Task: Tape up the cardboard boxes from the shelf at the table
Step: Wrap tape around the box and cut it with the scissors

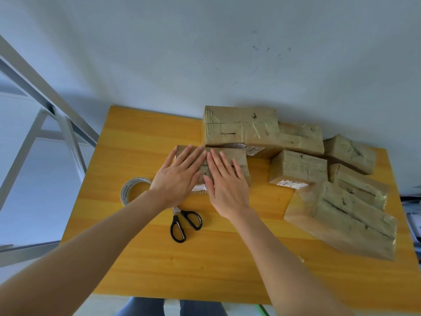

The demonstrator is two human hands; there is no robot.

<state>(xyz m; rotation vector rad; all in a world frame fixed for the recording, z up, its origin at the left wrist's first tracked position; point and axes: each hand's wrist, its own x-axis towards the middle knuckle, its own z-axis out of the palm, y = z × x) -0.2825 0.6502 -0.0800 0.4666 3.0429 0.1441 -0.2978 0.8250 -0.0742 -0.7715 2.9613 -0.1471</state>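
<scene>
On the yellow table [136, 258], a small box [239, 160] of brown cardboard, lying flat under both hands. Behind the small box and close against its far edge, a larger box [239, 126] glazed with clear tape. Right of the small box, just apart from it, a squat box [298, 167] with a white label on its near face; farther right of that, a heap of taped boxes [348, 213], tilted and overlapping. Left of the small box, a roll of clear tape [129, 190] lying flat. In front of the small box, black-handled scissors [182, 224], handles toward the person. Well to the left of the small box, off the table, a grey metal frame [45, 106]. Left hand [180, 176] flat on the small box's top, fingers [191, 156] straight and slightly spread, gripping nothing. Right hand [225, 185] flat beside it in the same way, fingers [218, 163] straight and pressed down, index fingertips of the two hands nearly meeting. Most of the small box's top hidden by the hands, so no telling how its seam lies. Scissor blades covered by the left wrist, near side of the tape roll covered by the left forearm. Only a sliver of a white label [199, 187] visible between the palms on the small box's near face, print unreadable.
</scene>
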